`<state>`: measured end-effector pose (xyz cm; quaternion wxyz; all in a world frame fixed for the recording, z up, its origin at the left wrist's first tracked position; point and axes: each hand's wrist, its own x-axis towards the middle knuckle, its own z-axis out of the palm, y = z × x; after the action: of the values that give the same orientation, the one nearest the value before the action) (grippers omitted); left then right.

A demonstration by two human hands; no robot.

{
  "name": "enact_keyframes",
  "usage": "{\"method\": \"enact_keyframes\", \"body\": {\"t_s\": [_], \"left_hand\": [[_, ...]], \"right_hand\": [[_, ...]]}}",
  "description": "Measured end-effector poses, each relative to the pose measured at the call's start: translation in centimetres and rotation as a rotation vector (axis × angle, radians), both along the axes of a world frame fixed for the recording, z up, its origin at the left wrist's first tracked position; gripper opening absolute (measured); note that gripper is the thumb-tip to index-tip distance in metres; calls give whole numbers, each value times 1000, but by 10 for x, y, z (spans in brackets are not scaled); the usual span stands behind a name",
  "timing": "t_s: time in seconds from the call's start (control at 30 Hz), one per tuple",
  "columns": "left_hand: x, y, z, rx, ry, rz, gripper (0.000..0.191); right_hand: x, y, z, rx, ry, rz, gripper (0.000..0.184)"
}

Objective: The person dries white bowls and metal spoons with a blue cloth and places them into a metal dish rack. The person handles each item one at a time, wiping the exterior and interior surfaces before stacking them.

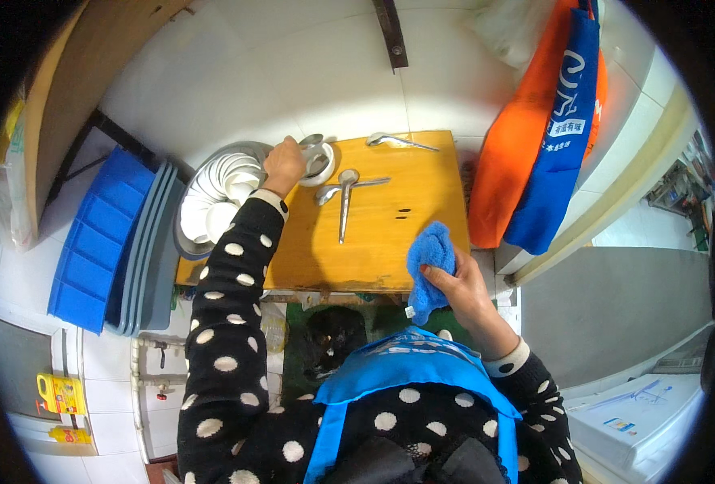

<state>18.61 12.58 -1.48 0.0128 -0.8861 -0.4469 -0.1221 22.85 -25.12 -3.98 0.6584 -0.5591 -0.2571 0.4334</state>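
My left hand [285, 164] is at the back left of the yellow wooden tabletop [369, 242], over the edge of a white bowl [328, 172]. Its fingers are bent; a metal spoon [311, 140] shows just beside them, over the bowl, but whether they grip it is hidden. My right hand [460, 281] holds a blue terry cloth [431, 260] at the table's front right edge. Mid-table, a metal spoon [345, 209] lies across other spoons [365, 183]. More spoons [400, 141] rest near the back edge.
Left of my left hand, a round metal basin [182, 233] holds stacked white bowls [212, 196]. Blue and grey plastic trays [100, 242] stand at the left. Orange and blue bags [533, 139] hang at the right. A black animal [333, 339] is below the table.
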Motion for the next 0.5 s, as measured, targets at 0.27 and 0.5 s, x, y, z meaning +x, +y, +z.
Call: {"method": "enact_keyframes", "body": {"t_s": [0.27, 0.5], "left_hand": [[12, 2, 0, -54, 392, -12, 26], [11, -3, 1, 115, 491, -144, 22]], "right_hand": [[0, -11, -4, -2, 9, -62, 57], [0, -12, -4, -7, 14, -33, 60]]}}
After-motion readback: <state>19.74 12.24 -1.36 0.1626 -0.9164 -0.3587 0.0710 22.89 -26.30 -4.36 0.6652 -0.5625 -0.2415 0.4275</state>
